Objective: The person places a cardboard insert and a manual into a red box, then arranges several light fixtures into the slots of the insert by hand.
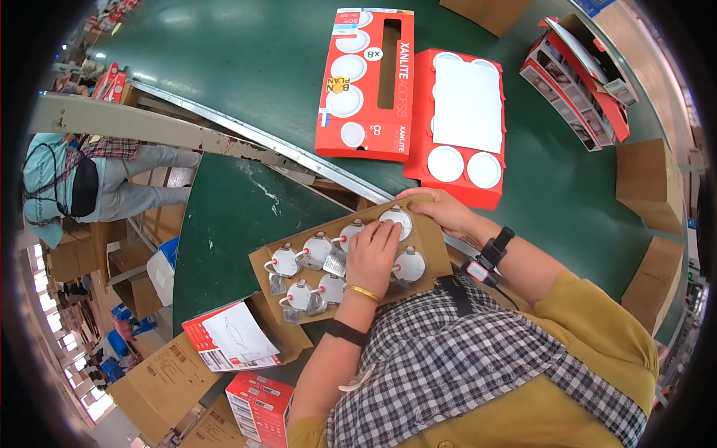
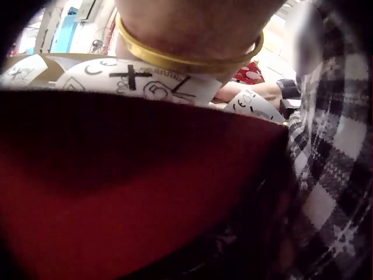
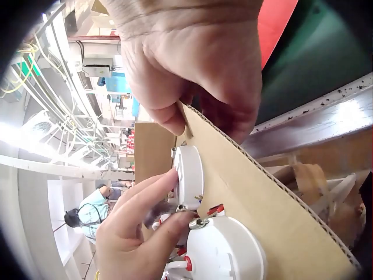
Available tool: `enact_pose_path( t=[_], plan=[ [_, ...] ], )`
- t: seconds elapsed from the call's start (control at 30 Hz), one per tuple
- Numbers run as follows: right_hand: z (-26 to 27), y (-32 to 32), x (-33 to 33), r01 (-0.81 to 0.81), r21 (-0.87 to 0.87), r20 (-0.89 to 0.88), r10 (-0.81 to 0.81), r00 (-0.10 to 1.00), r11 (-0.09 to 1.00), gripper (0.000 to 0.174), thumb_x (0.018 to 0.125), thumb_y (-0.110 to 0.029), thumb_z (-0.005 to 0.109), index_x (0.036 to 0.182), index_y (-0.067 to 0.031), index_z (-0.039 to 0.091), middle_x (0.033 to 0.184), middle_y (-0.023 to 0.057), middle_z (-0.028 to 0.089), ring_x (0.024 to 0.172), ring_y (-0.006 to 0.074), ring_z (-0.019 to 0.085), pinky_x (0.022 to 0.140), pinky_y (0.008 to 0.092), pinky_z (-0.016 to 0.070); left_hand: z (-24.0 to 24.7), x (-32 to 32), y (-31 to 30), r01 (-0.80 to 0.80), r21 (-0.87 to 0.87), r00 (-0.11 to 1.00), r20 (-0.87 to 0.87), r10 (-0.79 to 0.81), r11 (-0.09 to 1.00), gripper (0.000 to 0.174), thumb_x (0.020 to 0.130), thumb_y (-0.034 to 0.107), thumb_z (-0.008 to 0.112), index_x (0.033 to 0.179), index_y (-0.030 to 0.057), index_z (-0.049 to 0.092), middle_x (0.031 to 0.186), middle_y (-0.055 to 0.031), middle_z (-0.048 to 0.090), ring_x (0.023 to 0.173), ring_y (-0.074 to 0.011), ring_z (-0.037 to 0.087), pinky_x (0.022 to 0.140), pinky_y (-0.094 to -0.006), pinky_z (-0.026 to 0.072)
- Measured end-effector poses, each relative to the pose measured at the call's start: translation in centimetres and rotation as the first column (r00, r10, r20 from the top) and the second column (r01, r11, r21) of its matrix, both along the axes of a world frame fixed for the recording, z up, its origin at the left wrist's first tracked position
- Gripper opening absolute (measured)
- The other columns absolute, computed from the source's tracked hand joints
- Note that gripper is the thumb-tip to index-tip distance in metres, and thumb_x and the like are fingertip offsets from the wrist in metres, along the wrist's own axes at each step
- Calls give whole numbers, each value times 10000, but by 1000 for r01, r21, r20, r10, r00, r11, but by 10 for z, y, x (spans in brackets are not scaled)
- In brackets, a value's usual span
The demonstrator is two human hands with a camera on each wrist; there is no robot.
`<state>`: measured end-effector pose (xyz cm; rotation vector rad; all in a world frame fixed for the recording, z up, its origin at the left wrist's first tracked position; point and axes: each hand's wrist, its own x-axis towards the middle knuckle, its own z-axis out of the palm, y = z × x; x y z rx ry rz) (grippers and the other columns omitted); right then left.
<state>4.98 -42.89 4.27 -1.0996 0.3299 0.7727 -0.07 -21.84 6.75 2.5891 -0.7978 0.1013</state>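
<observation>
Left-hand grip: I see the left hand (image 1: 371,260) with its fingers bent, thumb and fingertips drawn in to about the thickness of a white round unit (image 1: 402,219), which they appear to pinch; my left wrist view is mostly dark red blur and the fingertips lie outside it, so I lean on the other two.
Right-hand grip: the right hand (image 1: 441,211) holds the wall of a cardboard tray (image 1: 433,243), thumb inside, fingers bent over the outer face.
Pinched unit: it sits at the tray's upper-right corner as my head view has it, close to the right hand, its flat white side turned toward the head camera.
Tray: its long axis slants from lower left to upper right across my head view, with the right hand at the upper-right end.
Other units: more white fittings (image 1: 317,249) stand in two rows along that axis, with white leads and red ends.
Green table: beyond the right hand on the table (image 1: 553,190) lie a red insert (image 1: 446,164) and a printed XANLITE carton (image 1: 366,75), its length running up and down my view.
Lower left: a red-and-white box (image 1: 261,407) and a printed sheet (image 1: 237,334).
</observation>
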Motion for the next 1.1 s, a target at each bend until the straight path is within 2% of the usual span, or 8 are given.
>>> enact_pose_path(
  t=[0.23, 0.3, 0.37, 0.5, 0.57, 0.77, 0.93, 1.1],
  plan=[
    [-9, 9, -6, -3, -62, 99, 10, 995, 998, 528, 939, -104, 590, 1426, -25, 402, 1237, 116, 600, 1079, 161, 609, 899, 298, 526, 10, -2, 1, -5, 5, 1000, -3, 5, 1000, 318, 830, 108, 591, 1137, 65, 660, 1196, -66, 621, 1139, -273, 542, 931, -402, 427],
    [-14, 10, -11, 39, -9, 52, -38, 998, 999, 560, 942, -119, 595, 1450, -32, 373, 1279, 127, 567, 1131, 181, 585, 914, 304, 519, 36, -21, 9, -34, -302, 967, -252, -45, 953, 213, 869, 139, 622, 1055, 51, 678, 1105, -71, 646, 1044, -282, 582, 897, -405, 449],
    [-14, 5, -16, 144, 8, -22, -144, 989, 990, 560, 944, -130, 597, 1448, -38, 371, 1299, 118, 548, 1147, 186, 573, 951, 306, 498, 78, -35, 38, -176, -545, 599, -720, -350, 820, 161, 911, 178, 634, 971, 35, 677, 991, -82, 659, 923, -284, 609, 838, -404, 474],
    [-19, -12, -34, 93, -94, -35, -97, 995, 991, 519, 950, -136, 590, 1425, -41, 404, 1292, 99, 549, 1142, 178, 567, 964, 301, 476, 181, -52, 89, -138, -910, 586, -394, -708, 391, 162, 948, 160, 570, 927, 40, 676, 883, -61, 627, 871, -252, 611, 781, -356, 486],
    [-18, -22, -43, 175, -363, 222, -97, 970, 915, 423, 957, -134, 585, 1357, -40, 486, 1249, 75, 577, 1104, 165, 574, 955, 293, 462, 188, -63, 102, -90, -990, 543, -143, -827, 113, 181, 944, 159, 562, 923, 18, 673, 876, -71, 633, 861, -258, 609, 768, -347, 487],
    [8, 25, -36, 106, -561, 572, 292, 766, 821, 213, 957, -96, 583, 1155, -34, 628, 1095, 62, 644, 994, 147, 602, 888, 293, 484, 184, -87, 87, -29, -988, 793, 68, -605, -149, 178, 900, 186, 706, 1072, 147, 684, 957, -128, 660, 806, -260, 626, 666, -344, 458],
    [28, 127, -6, -172, -636, 567, 607, 557, 752, 183, 933, -96, 574, 1086, -39, 656, 1027, 118, 641, 938, 250, 635, 827, 331, 512, 184, -97, 97, -68, -974, 860, 54, -507, -218, 183, 902, 181, 700, 1083, 179, 673, 953, -124, 649, 787, -261, 625, 639, -351, 464],
    [-9, 194, 15, -154, -687, 634, 689, 352, 710, 180, 896, -87, 576, 1045, -46, 669, 1021, 132, 642, 948, 326, 625, 841, 386, 513, 180, -109, 115, -100, -958, 897, 30, -441, -268, 233, 884, 147, 710, 1102, 217, 667, 957, -129, 647, 775, -256, 622, 627, -355, 466]
  ],
)
